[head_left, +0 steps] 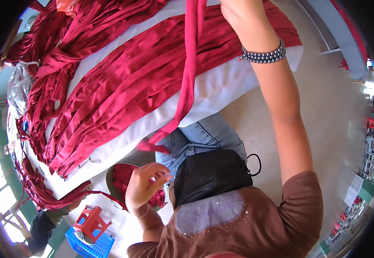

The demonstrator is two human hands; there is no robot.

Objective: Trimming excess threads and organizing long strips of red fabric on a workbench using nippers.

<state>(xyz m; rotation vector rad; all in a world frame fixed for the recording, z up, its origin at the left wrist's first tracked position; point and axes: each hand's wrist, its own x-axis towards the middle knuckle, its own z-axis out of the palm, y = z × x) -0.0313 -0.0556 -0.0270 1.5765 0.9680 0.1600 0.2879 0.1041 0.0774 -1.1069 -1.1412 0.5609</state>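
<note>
A long red fabric strip (188, 69) hangs across the near side of the table, its loose lower end over my jeans. Raised at the top edge, my right hand (243, 13) is bent inward beside the strip's upper part and appears closed on it; the fingertips and gripping point are cut off by the frame. My left hand (146, 185) is held low with loosely curled fingers apart and nothing visible in them. It is above a round bin (111, 177) of red fabric (122, 174), below the strip's end.
Rows of red strips (122, 90) lie along the white-covered table (221, 86), with more heaped at left. A clear plastic bag (19, 88) hangs by that heap. A red stool (93, 221) stands on a blue crate (88, 243) near another person's arm (73, 204).
</note>
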